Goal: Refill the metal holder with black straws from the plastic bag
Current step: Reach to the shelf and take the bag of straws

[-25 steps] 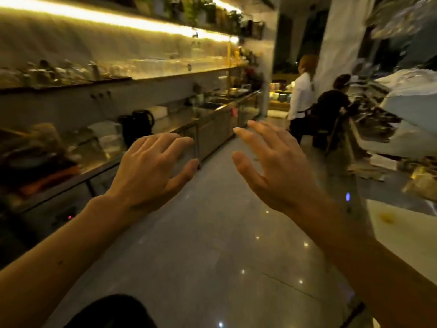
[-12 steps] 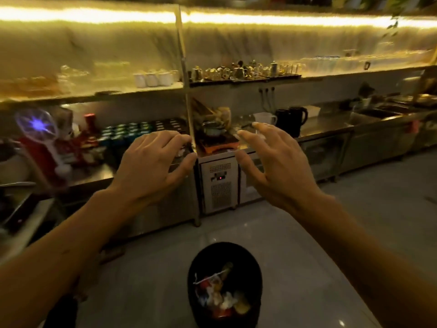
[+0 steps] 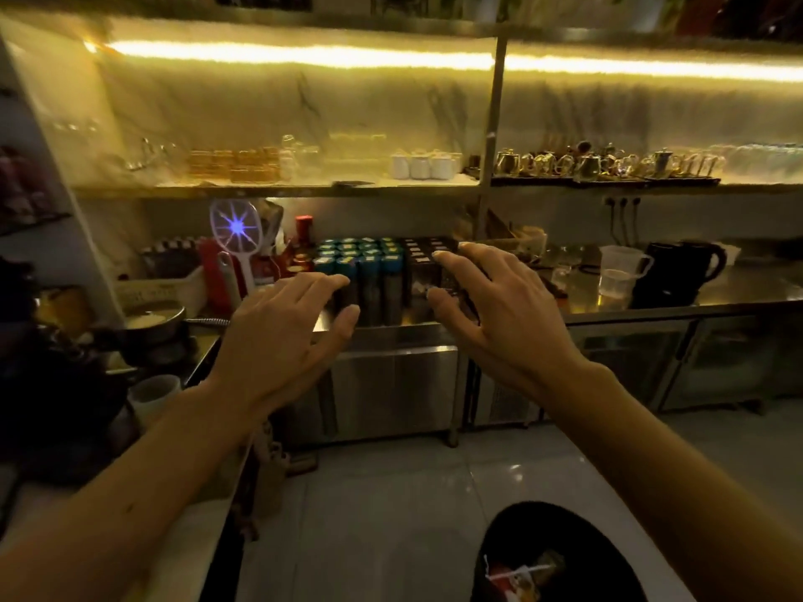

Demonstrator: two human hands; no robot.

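1. Left hand point(image 3: 282, 336) and right hand point(image 3: 499, 323) are both raised palm-down in mid-air, holding nothing and touching nothing. Fingers are slightly bent and loosely spread, thumbs out to the inner side.
2. Landmark: the block of upright dark canisters with blue caps point(image 3: 369, 271) on the stainless steel counter point(image 3: 652, 302). In the view, the left hand overlaps its left edge and the right hand sits just right of it, over the dark boxes with white labels point(image 3: 428, 254).
3. Versus 0.5 s ago, the hand pose is unchanged and the view has swung left. The canister block was left of both hands and now shows between them.
4. The white racket-shaped swatter with a blue glow point(image 3: 237, 230), left of the canisters, has moved in from the frame edge.
5. The black kettle point(image 3: 678, 271) and clear plastic jug point(image 3: 621, 269) were behind the right hand and are now well right of the canisters.
6. The round black bin with litter point(image 3: 565, 553) is on the floor, below and right of the canisters. It has shifted right and is partly cut off by the frame.
7. Metal holder, black straws, plastic bag: I cannot pick them out, as the view is dim and blurred.
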